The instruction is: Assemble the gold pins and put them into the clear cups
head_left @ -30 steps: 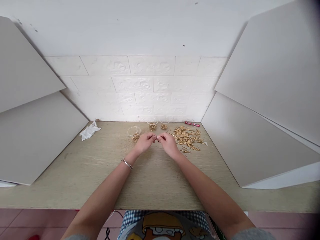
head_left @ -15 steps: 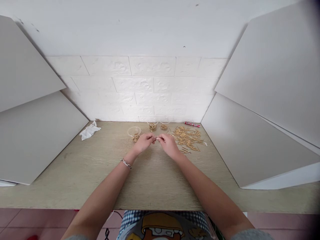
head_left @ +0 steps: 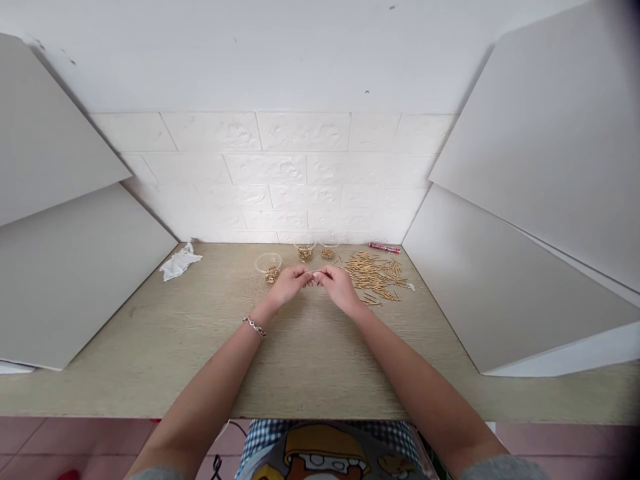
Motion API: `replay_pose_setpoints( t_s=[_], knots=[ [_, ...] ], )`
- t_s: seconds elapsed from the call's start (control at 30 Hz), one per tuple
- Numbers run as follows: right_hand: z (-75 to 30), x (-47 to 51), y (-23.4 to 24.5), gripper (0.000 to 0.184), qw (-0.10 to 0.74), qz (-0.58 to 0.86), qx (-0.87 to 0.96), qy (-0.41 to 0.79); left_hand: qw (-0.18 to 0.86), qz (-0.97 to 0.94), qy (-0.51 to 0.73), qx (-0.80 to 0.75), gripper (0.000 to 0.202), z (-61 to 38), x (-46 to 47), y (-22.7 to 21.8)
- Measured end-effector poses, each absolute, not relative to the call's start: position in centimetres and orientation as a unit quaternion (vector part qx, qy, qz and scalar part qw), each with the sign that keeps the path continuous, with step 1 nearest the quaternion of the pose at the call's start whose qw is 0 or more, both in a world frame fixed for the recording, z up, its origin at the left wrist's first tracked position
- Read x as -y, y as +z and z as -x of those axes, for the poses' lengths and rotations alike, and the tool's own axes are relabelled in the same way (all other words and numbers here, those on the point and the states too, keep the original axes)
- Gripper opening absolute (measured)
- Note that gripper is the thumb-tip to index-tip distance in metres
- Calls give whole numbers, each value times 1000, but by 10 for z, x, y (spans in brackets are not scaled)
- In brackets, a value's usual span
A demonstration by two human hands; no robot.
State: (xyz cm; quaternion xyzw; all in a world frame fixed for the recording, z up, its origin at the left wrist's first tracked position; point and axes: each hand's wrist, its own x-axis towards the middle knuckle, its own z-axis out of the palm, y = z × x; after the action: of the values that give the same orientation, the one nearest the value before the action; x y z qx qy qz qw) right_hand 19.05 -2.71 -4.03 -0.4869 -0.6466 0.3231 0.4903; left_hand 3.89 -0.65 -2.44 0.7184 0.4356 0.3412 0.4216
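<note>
My left hand [head_left: 291, 283] and my right hand [head_left: 337, 287] meet fingertip to fingertip above the middle of the table. Both are closed in a pinch, and whatever lies between the fingers is too small to make out. Just left of my left hand stands a clear plastic cup [head_left: 261, 264] with small gold-coloured pieces [head_left: 273, 274] in it. To the right of my right hand lies a loose pile of thin gold-coloured metal pins [head_left: 373, 273]. Two more clear cups, one with gold pieces [head_left: 305, 253] and one with fewer pieces [head_left: 328, 253], stand behind my hands.
A crumpled white tissue [head_left: 181, 262] lies at the back left of the wooden table [head_left: 320, 373]. By the wall at the back right is a red tube-like marker [head_left: 385, 248]. Grey-white panels [head_left: 95, 267] close in the left side, with similar panels [head_left: 520, 287] on the right.
Both hands stay pinched together at nearly the same place, with only a slight shift of the fingers and left wrist. The cups and the pile look unchanged.
</note>
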Motion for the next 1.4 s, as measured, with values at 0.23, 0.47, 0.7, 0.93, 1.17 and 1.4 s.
replay_pose_setpoints(
  t_s=[0.23,0.47,0.7,0.93,1.17,1.4],
  knots=[
    [-192,21,-49,18,515,489,634,307,581,-563,400,-431,36,-41,6,-26],
    [-192,23,-49,19,480,480,714,173,612,-511,418,-436,36,-44,12,-25],
    [-193,26,-46,18,465,510,715,109,582,-547,414,-437,32,-45,15,-20],
    [-190,31,-44,22,432,513,740,56,574,-542,431,-437,34,-49,13,-23],
    [-190,28,-45,20,476,495,718,118,556,-565,434,-428,33,-50,14,-24],
    [-186,27,-43,30,501,501,690,146,496,-624,420,-435,37,-50,16,-23]
  ],
)
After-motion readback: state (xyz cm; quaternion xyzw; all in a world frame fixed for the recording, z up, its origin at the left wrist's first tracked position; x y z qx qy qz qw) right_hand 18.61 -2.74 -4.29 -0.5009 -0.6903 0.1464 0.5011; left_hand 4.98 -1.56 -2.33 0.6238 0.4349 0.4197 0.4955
